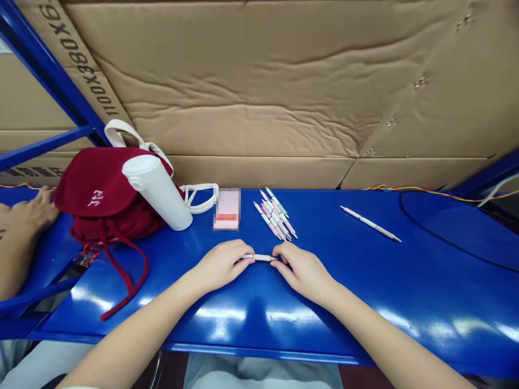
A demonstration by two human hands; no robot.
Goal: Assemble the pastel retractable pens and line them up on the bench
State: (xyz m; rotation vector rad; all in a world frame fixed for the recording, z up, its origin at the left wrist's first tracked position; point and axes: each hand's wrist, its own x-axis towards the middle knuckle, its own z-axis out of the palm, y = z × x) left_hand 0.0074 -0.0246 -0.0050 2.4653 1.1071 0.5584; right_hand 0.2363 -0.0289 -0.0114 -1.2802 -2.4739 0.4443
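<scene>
The left hand (221, 265) and right hand (302, 273) are nearly shut, each gripping 1 end of a pen (259, 257) to keep it level over the blue table (405, 302), near a pile of pens (275, 219).

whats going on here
A person grips a pale pink pen at both ends with their left hand and right hand, at a blue table. A loose bunch of pens lies just ahead, and a single pen lies off to the right. Another person's hand rests at far left, beside a dark red bag.
</scene>
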